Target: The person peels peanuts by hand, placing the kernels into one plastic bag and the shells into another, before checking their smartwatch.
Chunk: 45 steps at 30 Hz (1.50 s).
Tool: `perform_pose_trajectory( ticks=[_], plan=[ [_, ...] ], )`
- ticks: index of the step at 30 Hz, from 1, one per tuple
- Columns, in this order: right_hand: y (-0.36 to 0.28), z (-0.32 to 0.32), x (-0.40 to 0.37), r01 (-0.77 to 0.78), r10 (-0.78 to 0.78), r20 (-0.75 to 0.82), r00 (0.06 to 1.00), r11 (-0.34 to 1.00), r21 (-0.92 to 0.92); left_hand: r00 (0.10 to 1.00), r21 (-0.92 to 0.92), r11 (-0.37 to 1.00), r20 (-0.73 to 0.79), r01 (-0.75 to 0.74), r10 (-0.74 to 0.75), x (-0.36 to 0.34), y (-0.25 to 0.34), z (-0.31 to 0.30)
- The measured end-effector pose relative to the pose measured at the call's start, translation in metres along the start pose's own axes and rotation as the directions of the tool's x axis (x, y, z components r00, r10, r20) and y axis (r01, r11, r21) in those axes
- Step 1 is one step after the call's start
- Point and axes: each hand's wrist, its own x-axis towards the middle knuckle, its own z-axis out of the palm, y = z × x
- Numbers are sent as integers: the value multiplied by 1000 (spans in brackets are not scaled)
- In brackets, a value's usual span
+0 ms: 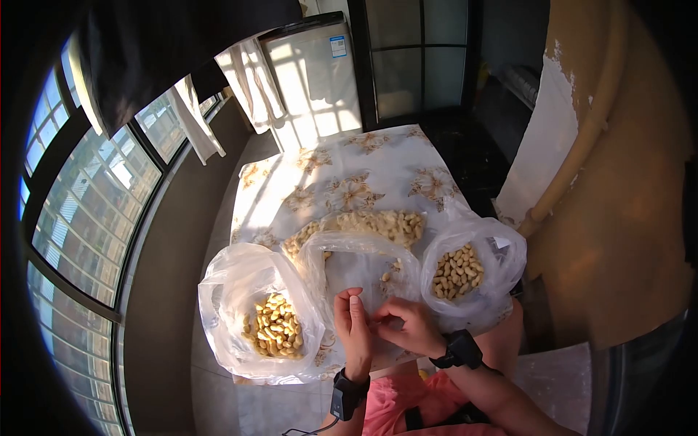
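At the near table edge (327,356) my left hand (353,327) and right hand (413,324) half-curl, contents unclear, between peanut bags (220,305) gaping, likely for reach

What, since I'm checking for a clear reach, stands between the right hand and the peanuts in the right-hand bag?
The near side of the plastic bag stands between the right hand and the peanuts. Its mouth looks open, so reaching from above seems unblocked.

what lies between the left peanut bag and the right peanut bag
In the head view, the middle clear plastic bag, with the left hand and right hand at its near side.
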Motion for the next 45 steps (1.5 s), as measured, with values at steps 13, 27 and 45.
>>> perform_pose_trajectory(
  ticks=[13, 27, 45],
  plan=[
    [1, 3, 4, 64, -60, 75, 995, 997, -45, 997, 143, 987, 5, -75, 76, -4, -1, 1],
    [7, 4, 1, 118, -114, 44, 992, 988, -97, 953, 361, 882, 126, -304, 277, -6, -3, 3],
    [8, 4, 1, 114, -115, -25, 993, 993, -30, 990, 161, 985, 139, -58, 35, -10, -2, 3]
  ],
)
